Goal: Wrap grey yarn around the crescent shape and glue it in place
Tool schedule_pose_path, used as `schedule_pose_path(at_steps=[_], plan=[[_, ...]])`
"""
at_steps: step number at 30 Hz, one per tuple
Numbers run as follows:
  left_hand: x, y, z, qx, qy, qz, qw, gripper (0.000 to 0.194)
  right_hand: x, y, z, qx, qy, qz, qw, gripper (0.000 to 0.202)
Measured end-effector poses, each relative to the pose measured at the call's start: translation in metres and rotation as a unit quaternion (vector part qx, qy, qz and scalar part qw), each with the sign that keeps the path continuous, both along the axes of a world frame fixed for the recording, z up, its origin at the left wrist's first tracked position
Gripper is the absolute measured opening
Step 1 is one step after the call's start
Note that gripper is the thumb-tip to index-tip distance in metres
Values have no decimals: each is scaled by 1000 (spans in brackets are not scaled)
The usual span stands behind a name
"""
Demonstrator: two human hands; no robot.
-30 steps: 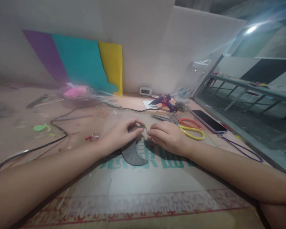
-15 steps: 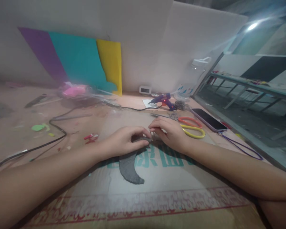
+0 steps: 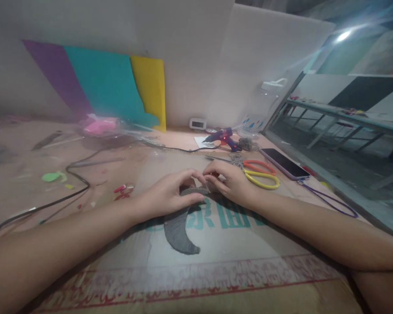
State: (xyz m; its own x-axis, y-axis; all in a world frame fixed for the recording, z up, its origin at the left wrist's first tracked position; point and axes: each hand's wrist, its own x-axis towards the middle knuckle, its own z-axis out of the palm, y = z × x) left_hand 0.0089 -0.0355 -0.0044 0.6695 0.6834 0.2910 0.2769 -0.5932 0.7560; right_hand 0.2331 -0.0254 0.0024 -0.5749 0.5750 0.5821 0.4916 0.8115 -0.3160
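A dark grey crescent (image 3: 177, 232) lies on the printed board, its lower tip pointing right. My left hand (image 3: 178, 192) is around its upper part, thumb below and fingers above, pinching near the upper end. My right hand (image 3: 227, 181) touches that same end from the right, thumb and fingertips drawn together; a thin thread-like strand seems to be between them, too small to make out well. The fingertips of both hands nearly meet.
Scissors (image 3: 262, 179) with red and yellow handles lie beside my right hand. Behind are a phone (image 3: 284, 163), a glue gun (image 3: 224, 138), a small clock (image 3: 197, 124) and a bottle (image 3: 265, 104). A black cord (image 3: 81, 179) runs at left.
The fingers of my left hand have lifted and arched a little over the crescent's upper end. My right fingertips have shifted slightly. The whole view has moved a little.
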Motion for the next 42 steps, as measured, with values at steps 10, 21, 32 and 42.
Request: schedule_pose_path(at_steps=[10, 21, 32, 42], plan=[[0, -1, 3, 18, 6, 26, 999, 35, -2, 6, -4, -39, -9, -17, 999, 19], [-3, 6, 1, 7, -35, 77, 996, 32, -2, -4, 4, 51, 81, 7, 995, 4], [-4, 6, -2, 22, -25, 76, 997, 31, -1, -1, 2, 91, 29, 17, 995, 7], [-4, 5, 0, 23, -26, 67, 997, 28, -1, 0, 3, 97, 23, 15, 995, 11]])
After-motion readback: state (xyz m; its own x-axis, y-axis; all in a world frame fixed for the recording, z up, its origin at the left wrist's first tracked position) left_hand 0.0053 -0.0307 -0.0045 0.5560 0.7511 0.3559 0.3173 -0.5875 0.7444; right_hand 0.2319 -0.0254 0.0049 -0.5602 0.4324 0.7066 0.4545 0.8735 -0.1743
